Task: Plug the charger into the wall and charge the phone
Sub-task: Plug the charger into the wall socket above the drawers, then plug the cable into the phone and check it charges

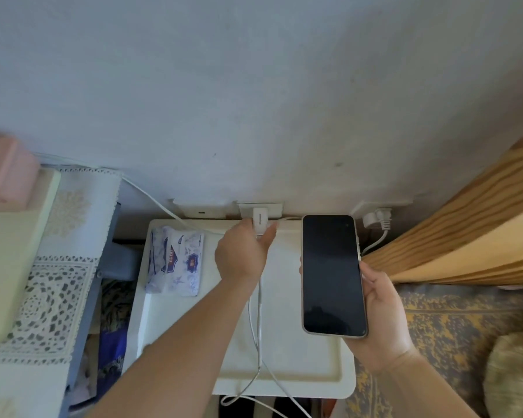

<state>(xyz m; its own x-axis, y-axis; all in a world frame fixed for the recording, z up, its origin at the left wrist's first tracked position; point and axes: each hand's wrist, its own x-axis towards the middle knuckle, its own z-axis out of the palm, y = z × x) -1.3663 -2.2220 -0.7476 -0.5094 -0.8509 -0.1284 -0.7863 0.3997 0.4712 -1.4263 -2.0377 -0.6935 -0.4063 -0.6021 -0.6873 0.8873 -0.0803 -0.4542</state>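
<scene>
At the centre of the frame, the left hand (243, 254) pinches a white charger (259, 222) against a wall socket (261, 209), its grip closed on the plug's sides above a white table (299, 366). Right of centre, the right hand (381, 309) clasps a dark-screened phone (332, 274) by its edges. A thin cable (255, 330) trails toward the lower edge. The charger looks light and rigid; the phone looks slick and breakable, best held by its rim.
</scene>
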